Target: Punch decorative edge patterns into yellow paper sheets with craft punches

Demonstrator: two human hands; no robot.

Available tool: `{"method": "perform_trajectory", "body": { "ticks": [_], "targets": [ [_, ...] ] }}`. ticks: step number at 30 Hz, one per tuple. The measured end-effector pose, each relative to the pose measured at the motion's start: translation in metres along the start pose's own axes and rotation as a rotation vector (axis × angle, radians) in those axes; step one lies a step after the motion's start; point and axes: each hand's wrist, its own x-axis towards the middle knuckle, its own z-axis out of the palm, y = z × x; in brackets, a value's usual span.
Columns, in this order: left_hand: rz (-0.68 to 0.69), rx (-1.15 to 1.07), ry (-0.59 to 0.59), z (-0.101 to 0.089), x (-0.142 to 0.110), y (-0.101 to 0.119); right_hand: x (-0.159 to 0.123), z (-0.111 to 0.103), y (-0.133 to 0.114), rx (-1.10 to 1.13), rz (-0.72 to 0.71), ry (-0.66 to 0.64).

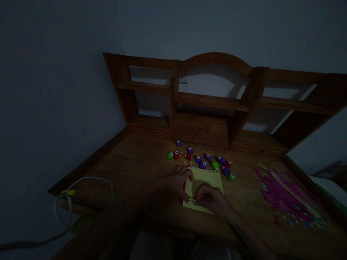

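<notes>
A pale yellow sheet [205, 178] with a notched top edge lies on the wooden desk, close to its front. My left hand [179, 180] rests at the sheet's left edge, thumb and fingers apart in a curve. My right hand [212, 200] is over the lower part of the sheet with its fingertips pinched together. Beside those fingertips is a small cluster of pale pieces [190, 200]. Whatever the pinch holds is too small and dark to make out. Something red and blue [181, 199] shows under the sheet's left edge.
Several small purple, red and green toys with eye-like tops, among them a green one [214, 165], lie behind the sheet. To the right is a pile of magenta strips and bits [285, 190]. A wooden shelf unit [202, 127] stands at the back. A white cable [111, 188] loops at left.
</notes>
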Motion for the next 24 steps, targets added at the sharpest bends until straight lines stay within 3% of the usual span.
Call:
{"method": "perform_trajectory", "body": {
  "ticks": [10,17,24],
  "targets": [
    [-0.023,-0.010,-0.027,-0.009,-0.002,0.014,-0.007,-0.011,-0.012,0.063,0.056,-0.124],
    [-0.051,0.051,-0.064,-0.013,-0.002,0.013,-0.006,-0.026,-0.007,-0.015,0.053,-0.076],
    [-0.023,0.034,-0.005,-0.012,-0.002,0.013,-0.006,-0.015,-0.006,-0.021,0.039,-0.059]
  ]
}}
